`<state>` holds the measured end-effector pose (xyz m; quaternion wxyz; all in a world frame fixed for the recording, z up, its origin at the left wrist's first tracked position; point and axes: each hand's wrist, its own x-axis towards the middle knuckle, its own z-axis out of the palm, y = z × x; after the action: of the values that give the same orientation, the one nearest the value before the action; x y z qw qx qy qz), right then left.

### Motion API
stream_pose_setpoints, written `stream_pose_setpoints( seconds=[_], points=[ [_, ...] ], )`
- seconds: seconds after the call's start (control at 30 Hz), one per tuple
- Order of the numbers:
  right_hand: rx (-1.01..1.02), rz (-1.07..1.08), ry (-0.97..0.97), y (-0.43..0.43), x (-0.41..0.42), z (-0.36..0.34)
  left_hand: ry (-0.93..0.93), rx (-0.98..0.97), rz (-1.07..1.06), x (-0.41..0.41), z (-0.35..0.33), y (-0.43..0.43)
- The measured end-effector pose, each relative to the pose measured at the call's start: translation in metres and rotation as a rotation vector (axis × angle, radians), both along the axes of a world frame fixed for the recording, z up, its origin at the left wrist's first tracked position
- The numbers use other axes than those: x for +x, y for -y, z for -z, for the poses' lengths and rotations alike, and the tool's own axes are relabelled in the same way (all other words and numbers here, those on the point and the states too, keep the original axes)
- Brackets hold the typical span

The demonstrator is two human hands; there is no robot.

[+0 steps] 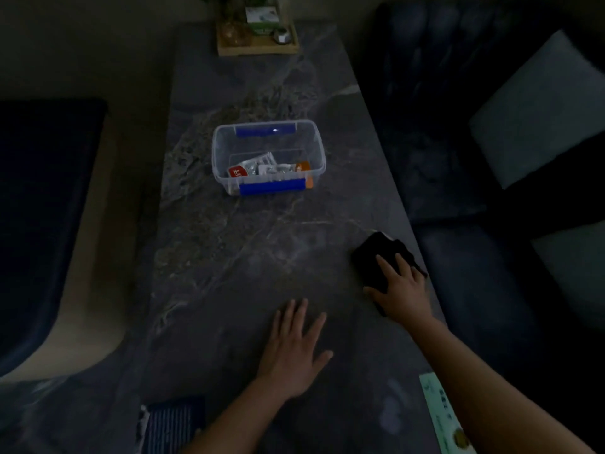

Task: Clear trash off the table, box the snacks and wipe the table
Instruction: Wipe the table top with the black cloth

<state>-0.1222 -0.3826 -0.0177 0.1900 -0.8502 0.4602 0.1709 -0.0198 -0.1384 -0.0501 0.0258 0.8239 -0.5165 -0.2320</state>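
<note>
At centre frame a clear plastic storage box with blue clip handles (268, 157) stands on the dark marble-patterned table (229, 244), holding small wrapped snack packets (262, 168) at its bottom. Below it, at lower centre, the left hand (294, 348) lies flat on the tabletop, fingers spread, holding nothing. At right of centre, near the table's right edge, the right hand (401, 290) presses down with spread fingers on a crumpled black cloth (376, 253). A wooden tray (258, 49) with small items sits at the top edge.
</note>
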Motion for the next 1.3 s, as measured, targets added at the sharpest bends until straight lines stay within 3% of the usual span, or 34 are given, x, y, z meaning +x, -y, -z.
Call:
stream_pose_setpoints(
  seconds=[0.1,0.3,0.5,0.57,0.67,0.8,0.9,1.0,1.3],
  points=[
    [-0.067,-0.038,-0.043,-0.001,-0.005,0.013,0.067,0.032,0.049,-0.003,0.013,-0.006],
    [-0.101,-0.014,0.103,0.021,0.006,0.009,0.073,0.014,0.032,0.000,0.021,-0.008],
    [0.112,0.499,0.615,-0.001,-0.027,-0.038,0.066,0.026,0.006,-0.003,0.018,-0.006],
    [0.123,0.543,0.658,-0.030,-0.059,-0.050,0.058,0.026,-0.040,-0.008,0.015,0.001],
    [0.081,0.570,0.594,-0.079,-0.110,-0.055,0.042,0.000,-0.067,-0.019,0.010,0.010],
    [-0.105,0.595,0.536,-0.153,-0.162,-0.049,0.079,-0.137,0.132,-0.038,0.016,0.013],
    [-0.219,0.603,0.378,-0.202,-0.180,-0.029,0.136,-0.130,0.160,-0.047,0.023,0.007],
    [-0.295,0.454,0.247,-0.230,-0.180,-0.001,0.175,-0.156,0.150,-0.049,0.026,0.005],
    [-0.293,0.031,0.127,-0.240,-0.191,0.053,0.267,-0.191,0.140,-0.053,0.034,0.006]
  ],
)
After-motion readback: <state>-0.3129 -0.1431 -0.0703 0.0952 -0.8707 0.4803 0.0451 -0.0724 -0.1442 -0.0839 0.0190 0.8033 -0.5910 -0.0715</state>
